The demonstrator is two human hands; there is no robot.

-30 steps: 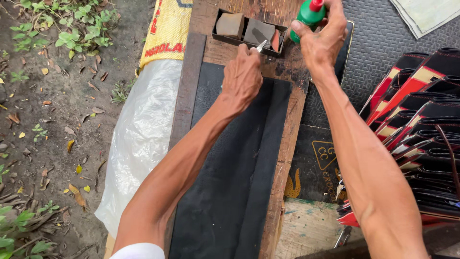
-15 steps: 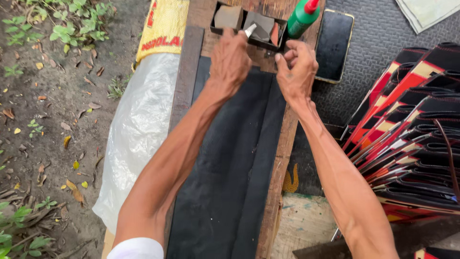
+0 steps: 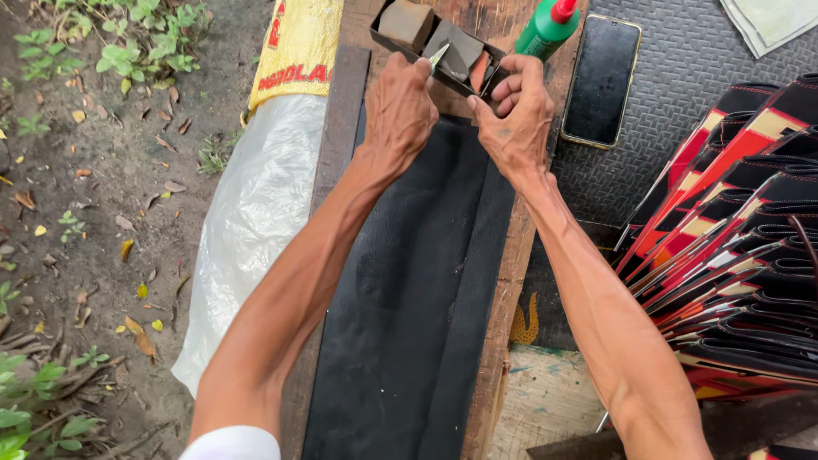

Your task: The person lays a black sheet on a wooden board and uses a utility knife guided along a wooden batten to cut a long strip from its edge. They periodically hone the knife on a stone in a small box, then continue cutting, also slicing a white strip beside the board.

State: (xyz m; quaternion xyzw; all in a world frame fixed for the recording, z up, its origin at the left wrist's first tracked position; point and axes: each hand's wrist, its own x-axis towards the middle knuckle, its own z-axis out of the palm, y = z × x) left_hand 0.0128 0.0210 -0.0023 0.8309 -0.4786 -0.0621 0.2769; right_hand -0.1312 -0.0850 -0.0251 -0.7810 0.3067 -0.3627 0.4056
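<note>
Right hand (image 3: 518, 115), which gripped the green bottle (image 3: 545, 30) a second ago, now pinches the black strip (image 3: 426, 290) at the plank's far end. Left hand (image 3: 400, 106) holds a small blade (image 3: 438, 56) beside the tray (image 3: 383, 36).

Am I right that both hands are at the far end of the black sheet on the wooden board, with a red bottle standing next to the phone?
Not quite: the bottle is green with a red cap, not red. The head view shows it standing beside the phone. The rest holds: the left hand and right hand are at the far end of the black sheet on the wooden board.
</note>
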